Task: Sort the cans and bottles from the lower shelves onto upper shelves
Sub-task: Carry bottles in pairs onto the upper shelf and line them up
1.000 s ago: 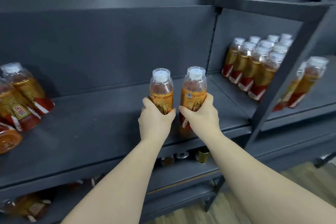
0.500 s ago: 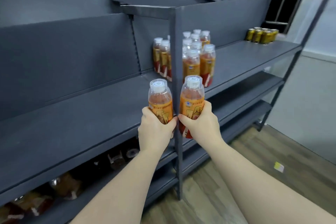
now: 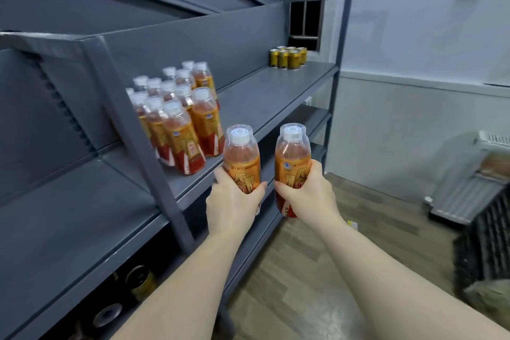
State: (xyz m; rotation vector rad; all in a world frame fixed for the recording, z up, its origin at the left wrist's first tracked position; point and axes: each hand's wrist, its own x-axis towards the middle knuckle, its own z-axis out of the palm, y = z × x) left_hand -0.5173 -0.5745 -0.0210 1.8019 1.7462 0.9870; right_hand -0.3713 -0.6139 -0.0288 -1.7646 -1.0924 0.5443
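Fingers (image 3: 315,173) of left hand (image 3: 234,210), right hand (image 3: 307,199) each wrap a bottle (image 3: 242,159).

The left hand (image 3: 234,208) and right hand (image 3: 310,196) are bare, and both forearms (image 3: 176,284) are uncovered throughout.

Lower-shelf cans (image 3: 139,281) half in shadow.
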